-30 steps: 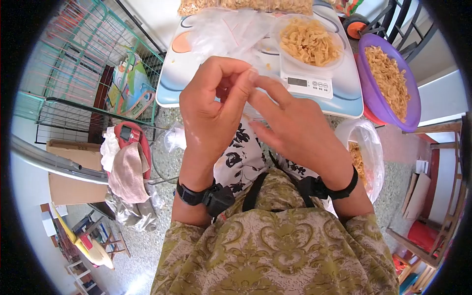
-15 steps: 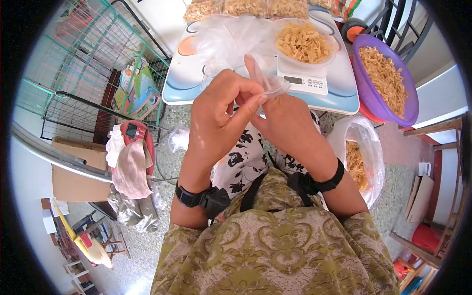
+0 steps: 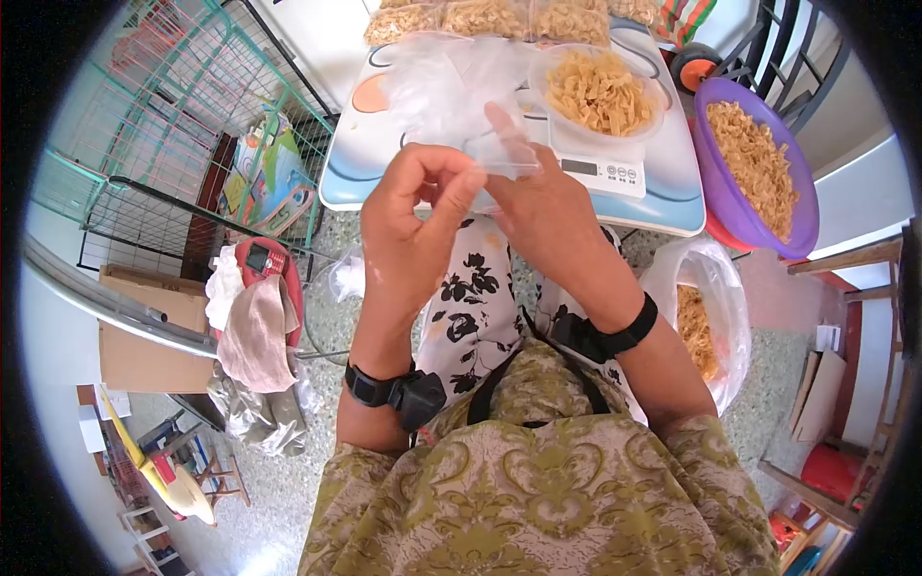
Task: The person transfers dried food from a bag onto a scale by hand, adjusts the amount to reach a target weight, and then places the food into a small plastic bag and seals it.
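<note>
Clear plastic bag [image 3: 501, 154] is up in the air, left of the scale [image 3: 600, 173] and a little nearer the wearer. Left hand [image 3: 408, 235] pinches its edge between thumb and forefinger; right hand [image 3: 555, 221] is close by, one finger raised inside or behind the film. I can't tell whether its other fingers grip. Hands near each other, plastic bridging them.

Handling, my reading: next to no weight, limp, thin, likely slippery and clingy (film like this tends to stick to itself). I'd take it at the open rim, one layer per hand, with light fingertip pressure; a hard tug could stretch or split it.

Around the scale: tub of dried pieces [image 3: 600, 91] on top, loose bags [image 3: 437, 86] to its left on the counter [image 3: 370, 182], filled bags [image 3: 485, 17] beyond, purple bowl [image 3: 812, 206] to its right.
</note>
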`<state>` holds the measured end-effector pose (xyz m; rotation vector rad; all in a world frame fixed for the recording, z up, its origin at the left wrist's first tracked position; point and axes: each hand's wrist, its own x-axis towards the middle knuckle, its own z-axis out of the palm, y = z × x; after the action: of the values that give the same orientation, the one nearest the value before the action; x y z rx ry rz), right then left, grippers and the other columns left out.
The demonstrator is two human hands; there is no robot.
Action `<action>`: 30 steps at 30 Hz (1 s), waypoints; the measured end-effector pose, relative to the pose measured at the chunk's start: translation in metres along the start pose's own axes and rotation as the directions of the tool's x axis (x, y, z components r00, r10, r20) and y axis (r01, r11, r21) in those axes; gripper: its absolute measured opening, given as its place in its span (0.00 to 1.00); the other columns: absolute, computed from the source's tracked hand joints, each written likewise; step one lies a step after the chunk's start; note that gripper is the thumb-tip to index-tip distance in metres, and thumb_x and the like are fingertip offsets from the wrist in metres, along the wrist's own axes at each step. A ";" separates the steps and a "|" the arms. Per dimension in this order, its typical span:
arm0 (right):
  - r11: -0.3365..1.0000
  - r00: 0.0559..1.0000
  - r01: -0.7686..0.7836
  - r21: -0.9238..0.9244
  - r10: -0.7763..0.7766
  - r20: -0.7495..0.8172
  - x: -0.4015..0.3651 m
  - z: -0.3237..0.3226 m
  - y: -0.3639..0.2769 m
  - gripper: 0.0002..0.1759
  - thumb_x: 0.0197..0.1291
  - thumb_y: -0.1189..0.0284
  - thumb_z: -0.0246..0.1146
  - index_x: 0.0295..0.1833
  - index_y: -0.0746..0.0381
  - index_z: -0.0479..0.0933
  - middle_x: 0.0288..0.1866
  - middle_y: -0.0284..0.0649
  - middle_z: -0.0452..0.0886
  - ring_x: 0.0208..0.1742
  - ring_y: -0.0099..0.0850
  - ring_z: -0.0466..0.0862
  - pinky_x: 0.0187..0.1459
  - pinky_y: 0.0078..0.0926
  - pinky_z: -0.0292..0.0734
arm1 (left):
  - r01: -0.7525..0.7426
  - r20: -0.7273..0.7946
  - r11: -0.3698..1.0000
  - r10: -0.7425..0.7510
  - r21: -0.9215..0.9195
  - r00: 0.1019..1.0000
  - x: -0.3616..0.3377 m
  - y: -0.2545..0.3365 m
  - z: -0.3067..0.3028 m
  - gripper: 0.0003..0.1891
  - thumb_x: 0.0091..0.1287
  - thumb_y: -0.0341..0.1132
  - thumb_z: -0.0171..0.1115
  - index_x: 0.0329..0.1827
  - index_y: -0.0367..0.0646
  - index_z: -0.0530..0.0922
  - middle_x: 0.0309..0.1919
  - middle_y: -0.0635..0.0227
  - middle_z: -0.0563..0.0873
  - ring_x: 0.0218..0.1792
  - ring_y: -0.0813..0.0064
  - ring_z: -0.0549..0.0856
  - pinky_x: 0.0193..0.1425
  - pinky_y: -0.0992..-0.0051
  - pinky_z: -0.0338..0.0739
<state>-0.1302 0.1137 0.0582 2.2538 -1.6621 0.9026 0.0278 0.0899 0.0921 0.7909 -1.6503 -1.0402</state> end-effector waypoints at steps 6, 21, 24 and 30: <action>0.998 0.982 0.010 0.068 -0.023 0.188 0.017 -0.009 -0.002 0.18 0.52 0.76 0.61 0.51 0.58 0.76 0.63 0.39 0.75 0.35 0.40 0.85 0.32 0.35 0.81 | 0.053 -0.289 0.998 -0.061 -0.037 0.955 0.024 -0.013 0.000 0.05 0.69 0.32 0.63 0.40 0.40 0.77 0.27 0.80 0.77 0.24 0.93 0.69 0.27 0.89 0.62; 0.964 0.996 0.009 0.267 -0.032 0.079 0.032 0.002 0.012 0.22 0.53 0.79 0.62 0.56 0.59 0.75 0.63 0.38 0.75 0.37 0.37 0.85 0.31 0.31 0.81 | -0.024 -0.374 0.984 0.090 0.176 0.923 0.077 -0.036 0.004 0.06 0.68 0.31 0.63 0.37 0.39 0.77 0.24 0.79 0.77 0.22 0.93 0.70 0.23 0.88 0.62; 0.948 0.998 0.010 0.317 -0.029 0.057 0.023 -0.005 0.019 0.21 0.55 0.77 0.60 0.57 0.61 0.73 0.63 0.40 0.74 0.37 0.38 0.85 0.31 0.34 0.81 | 0.105 -0.369 0.984 -0.045 0.145 0.928 0.082 -0.057 0.013 0.07 0.68 0.32 0.64 0.34 0.38 0.76 0.21 0.77 0.76 0.21 0.90 0.69 0.24 0.85 0.64; 0.924 1.000 0.025 0.381 -0.023 -0.010 0.003 -0.023 0.038 0.19 0.52 0.79 0.63 0.52 0.60 0.78 0.53 0.40 0.81 0.40 0.38 0.86 0.36 0.31 0.82 | 0.166 -0.376 0.986 -0.140 0.035 0.916 0.093 -0.062 0.028 0.07 0.68 0.32 0.64 0.34 0.39 0.76 0.21 0.78 0.76 0.21 0.91 0.70 0.23 0.86 0.63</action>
<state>-0.1729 0.1096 0.0709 2.5012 -1.5611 1.3237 -0.0251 -0.0094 0.0689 1.1042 -1.3167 -0.8785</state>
